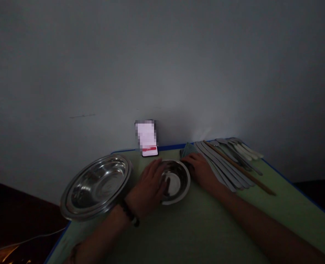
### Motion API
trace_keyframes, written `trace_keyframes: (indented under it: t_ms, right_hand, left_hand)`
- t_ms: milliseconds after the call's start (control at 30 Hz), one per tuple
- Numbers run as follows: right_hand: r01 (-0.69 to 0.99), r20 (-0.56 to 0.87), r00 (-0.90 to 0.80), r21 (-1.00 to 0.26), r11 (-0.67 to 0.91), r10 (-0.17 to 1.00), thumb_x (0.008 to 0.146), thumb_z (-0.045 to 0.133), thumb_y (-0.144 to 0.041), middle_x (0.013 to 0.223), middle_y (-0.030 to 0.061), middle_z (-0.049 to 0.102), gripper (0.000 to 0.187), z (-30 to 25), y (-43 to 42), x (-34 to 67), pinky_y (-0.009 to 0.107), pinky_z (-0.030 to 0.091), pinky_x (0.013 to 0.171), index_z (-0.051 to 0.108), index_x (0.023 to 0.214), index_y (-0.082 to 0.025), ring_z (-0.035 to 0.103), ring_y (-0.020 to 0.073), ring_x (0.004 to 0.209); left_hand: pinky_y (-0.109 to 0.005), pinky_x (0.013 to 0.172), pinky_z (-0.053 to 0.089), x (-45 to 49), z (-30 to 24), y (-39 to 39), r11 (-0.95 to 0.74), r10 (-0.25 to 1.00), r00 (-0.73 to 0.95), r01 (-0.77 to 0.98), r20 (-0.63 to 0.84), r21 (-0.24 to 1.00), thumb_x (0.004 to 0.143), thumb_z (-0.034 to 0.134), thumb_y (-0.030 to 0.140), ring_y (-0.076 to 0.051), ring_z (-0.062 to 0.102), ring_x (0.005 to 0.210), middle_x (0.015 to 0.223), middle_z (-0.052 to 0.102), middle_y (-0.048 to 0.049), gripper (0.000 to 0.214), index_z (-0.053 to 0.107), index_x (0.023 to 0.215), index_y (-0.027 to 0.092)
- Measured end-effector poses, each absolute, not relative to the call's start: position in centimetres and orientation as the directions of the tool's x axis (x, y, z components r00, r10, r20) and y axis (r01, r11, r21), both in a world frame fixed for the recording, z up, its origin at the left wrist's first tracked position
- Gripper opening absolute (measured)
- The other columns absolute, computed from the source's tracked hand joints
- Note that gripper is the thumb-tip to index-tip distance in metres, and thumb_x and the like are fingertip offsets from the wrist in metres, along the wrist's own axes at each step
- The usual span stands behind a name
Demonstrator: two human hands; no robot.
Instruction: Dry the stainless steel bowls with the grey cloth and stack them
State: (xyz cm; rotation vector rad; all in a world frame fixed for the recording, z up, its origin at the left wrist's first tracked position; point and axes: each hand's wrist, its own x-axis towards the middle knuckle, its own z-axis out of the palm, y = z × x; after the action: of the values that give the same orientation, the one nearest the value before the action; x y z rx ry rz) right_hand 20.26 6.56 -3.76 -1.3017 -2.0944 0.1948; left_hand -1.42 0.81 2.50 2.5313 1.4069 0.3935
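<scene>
A small steel bowl [178, 182] sits on the green table [195, 227]. My left hand [148, 187] rests over the bowl's left rim, fingers curled on the edge and into the bowl. My right hand [202, 169] lies just right of the bowl, its fingers bent over the corner of a grey-green cloth [188, 149] at the table's far edge. Whether that hand grips the cloth or only touches it is unclear in the dim light. A dark bead bracelet [129, 215] circles my left wrist.
A large steel basin [96, 187] stands at the table's left edge, partly overhanging it. A lit phone [148, 138] leans against the wall. Several knives, spoons and a wooden stick [241, 168] lie in a row at the right. A cable [27, 240] runs along the floor at left.
</scene>
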Motion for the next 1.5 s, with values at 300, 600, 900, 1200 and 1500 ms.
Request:
trace_keyframes:
  t_ms: [300, 600, 900, 1200, 1500]
  right_hand:
    - [0.742, 0.418, -0.273, -0.482, 0.466, 0.866, 0.085, 0.052, -0.026, 0.102, 0.0102, 0.059, 0.023, -3.4, 6.5, 20.1, 0.038, 0.043, 0.086, 0.063, 0.103, -0.017, 0.05, 0.0232, 0.097]
    - [0.766, 0.374, -0.213, -0.51, 0.392, 0.903, 0.075, 0.056, -0.015, 0.106, 0.0132, 0.058, 0.032, -3.7, 6.6, 20.1, 0.04, 0.042, 0.089, 0.055, 0.107, -0.015, 0.05, 0.026, 0.1]
    - [0.528, 0.468, -0.051, -0.737, 0.422, 0.882, 0.083, 0.05, -0.027, 0.097, 0.007, 0.061, 0.018, -3.1, 6.7, 20.3, 0.035, 0.043, 0.084, 0.052, 0.098, -0.019, 0.056, 0.0189, 0.09]
    - [0.397, 0.447, 0.21, -0.851, 0.342, 0.869, 0.082, 0.05, -0.039, 0.092, 0.0069, 0.063, 0.027, -2.6, 6.8, 20.3, 0.036, 0.044, 0.082, 0.052, 0.1, -0.018, 0.057, 0.0208, 0.087]
    - [0.42, 0.49, 0.089, -0.808, 0.413, 0.867, 0.082, 0.052, -0.04, 0.078, 0.0017, 0.064, 0.024, 3.6, 7.1, 22.3, 0.031, 0.044, 0.072, 0.06, 0.089, -0.018, 0.057, 0.0176, 0.074]
  left_hand:
    - [-0.057, 0.112, 0.02, -0.9, -2.3, 1.2, -0.408, 0.913, 0.313, 0.683, 0.262, 0.606, 0.088, 0.042, 0.022, -0.03, 0.011, 0.142, 0.153, 0.01, -0.0168, 0.068, 0.003, 0.143, 0.023]
    - [-0.038, 0.087, 0.05, -1.4, -0.8, 2.7, -0.037, 0.998, -0.03, 0.375, 0.052, 0.926, 0.083, 0.051, 0.04, -0.023, 0.059, 0.107, 0.121, 0.055, -0.0114, 0.048, 0.038, 0.123, 0.017]
    - [-0.029, 0.063, 0.05, -1.3, 0.1, 2.2, 0.121, 0.985, -0.15, 0.238, -0.087, 0.964, 0.077, 0.054, 0.038, -0.019, 0.063, 0.078, 0.085, 0.063, -0.0004, 0.022, 0.051, 0.087, 0.019]
    - [-0.033, 0.068, 0.05, -1.3, -0.3, 2.6, 0.066, 0.997, 0.005, 0.322, -0.072, 0.944, 0.074, 0.054, 0.038, -0.024, 0.063, 0.088, 0.087, 0.067, -0.003, 0.032, 0.055, 0.097, 0.016]
    - [-0.03, 0.067, 0.046, -1.4, 0.1, 2.6, 0.005, 0.993, 0.106, 0.396, -0.051, 0.918, 0.076, 0.05, 0.04, -0.019, 0.059, 0.077, 0.082, 0.063, -0.0019, 0.028, 0.057, 0.088, 0.016]
